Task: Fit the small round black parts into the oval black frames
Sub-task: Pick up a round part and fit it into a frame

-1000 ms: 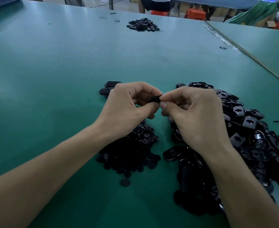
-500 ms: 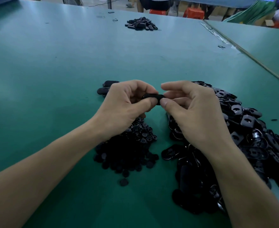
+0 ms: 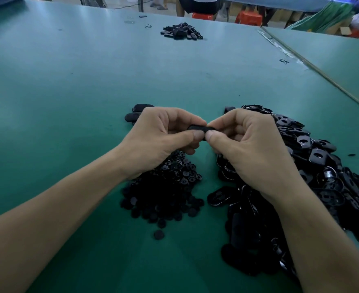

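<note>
curling back down, right hand pinches frame.

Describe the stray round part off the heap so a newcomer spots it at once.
On the green table, find the heap of small round black parts beneath the left hand. Just off its near edge, toward the person, lies one small flat black disc. It alone lies clear of the heap, on bare green.

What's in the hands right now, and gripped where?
One oval black frame, pinched at its ends: left hand on the left end, right hand on the right.
</note>
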`<action>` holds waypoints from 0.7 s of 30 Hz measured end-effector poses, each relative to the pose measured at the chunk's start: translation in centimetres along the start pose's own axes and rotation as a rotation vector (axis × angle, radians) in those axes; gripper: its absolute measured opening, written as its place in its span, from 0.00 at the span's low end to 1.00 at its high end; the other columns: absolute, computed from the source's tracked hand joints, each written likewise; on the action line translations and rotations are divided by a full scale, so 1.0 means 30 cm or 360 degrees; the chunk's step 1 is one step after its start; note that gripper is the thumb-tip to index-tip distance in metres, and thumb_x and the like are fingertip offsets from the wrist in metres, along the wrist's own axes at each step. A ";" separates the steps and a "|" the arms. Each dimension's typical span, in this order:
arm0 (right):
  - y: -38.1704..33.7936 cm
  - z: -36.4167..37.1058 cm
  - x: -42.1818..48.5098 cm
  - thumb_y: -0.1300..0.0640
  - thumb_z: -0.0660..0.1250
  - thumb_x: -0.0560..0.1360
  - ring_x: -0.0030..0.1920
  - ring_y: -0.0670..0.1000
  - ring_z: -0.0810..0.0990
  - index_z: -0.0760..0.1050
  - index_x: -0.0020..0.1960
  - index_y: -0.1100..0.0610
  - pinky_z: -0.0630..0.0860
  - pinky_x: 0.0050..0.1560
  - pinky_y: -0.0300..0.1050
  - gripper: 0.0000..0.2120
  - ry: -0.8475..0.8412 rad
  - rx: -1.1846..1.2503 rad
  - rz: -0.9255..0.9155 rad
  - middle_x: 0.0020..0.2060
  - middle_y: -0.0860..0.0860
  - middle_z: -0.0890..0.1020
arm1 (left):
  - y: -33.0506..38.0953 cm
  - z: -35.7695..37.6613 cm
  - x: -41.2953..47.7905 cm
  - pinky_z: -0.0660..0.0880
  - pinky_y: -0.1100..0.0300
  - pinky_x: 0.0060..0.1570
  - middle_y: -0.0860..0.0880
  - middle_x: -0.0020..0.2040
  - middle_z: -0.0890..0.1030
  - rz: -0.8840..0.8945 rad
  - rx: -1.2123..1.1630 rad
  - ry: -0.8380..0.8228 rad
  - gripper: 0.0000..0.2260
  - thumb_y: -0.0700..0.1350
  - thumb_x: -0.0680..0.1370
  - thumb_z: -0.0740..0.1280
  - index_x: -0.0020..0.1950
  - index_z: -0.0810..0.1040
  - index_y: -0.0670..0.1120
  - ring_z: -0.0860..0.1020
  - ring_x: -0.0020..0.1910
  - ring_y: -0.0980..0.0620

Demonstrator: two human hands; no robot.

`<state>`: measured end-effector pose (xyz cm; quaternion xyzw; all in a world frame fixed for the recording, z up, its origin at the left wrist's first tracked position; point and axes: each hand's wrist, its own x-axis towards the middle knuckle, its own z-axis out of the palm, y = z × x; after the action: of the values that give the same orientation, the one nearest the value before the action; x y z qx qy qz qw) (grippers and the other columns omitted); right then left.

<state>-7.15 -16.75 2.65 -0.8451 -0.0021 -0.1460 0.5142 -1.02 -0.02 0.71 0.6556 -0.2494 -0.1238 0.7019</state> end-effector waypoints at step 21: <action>-0.011 0.002 -0.007 0.52 0.72 0.65 0.28 0.42 0.78 0.81 0.37 0.52 0.71 0.32 0.41 0.04 0.0051 -0.0052 0.0036 0.30 0.46 0.83 | -0.001 -0.005 -0.001 0.79 0.64 0.35 0.47 0.35 0.85 0.0050 0.0144 0.0010 0.05 0.37 0.71 0.75 0.42 0.84 0.46 0.83 0.32 0.53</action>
<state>-7.39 -16.52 2.85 -0.8509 0.0182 -0.1538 0.5020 -0.96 0.11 0.68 0.6830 -0.2628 -0.0994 0.6741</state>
